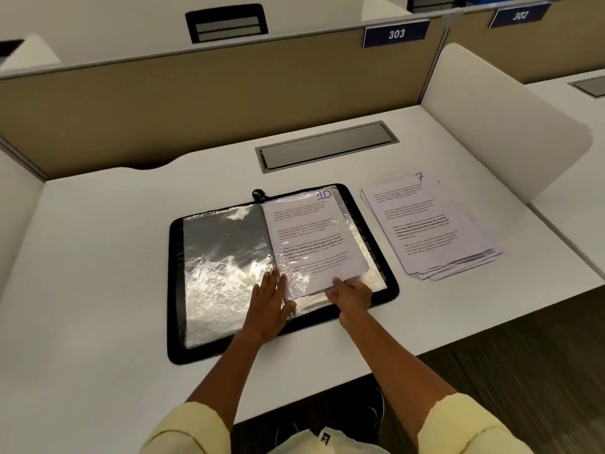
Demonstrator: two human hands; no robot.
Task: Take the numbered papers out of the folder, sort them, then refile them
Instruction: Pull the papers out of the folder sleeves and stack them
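Head | left hand (269,298) flat on folder (226,257) sleeve | right hand (352,294) grip pinching sheet 10 (311,237) bottom edge

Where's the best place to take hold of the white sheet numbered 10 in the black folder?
Judging by its pose, grip the white sheet numbered 10 at its near bottom edge, coming from the desk's front. That edge juts out of the clear plastic sleeve; the rest lies under film in the black zip folder.

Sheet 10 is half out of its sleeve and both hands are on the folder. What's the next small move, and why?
Probably draw the sheet marked 10 fully out of the sleeve and lay it on the loose stack topped by 7. The right hand grips its lower edge, and the left hand presses flat on the folder.
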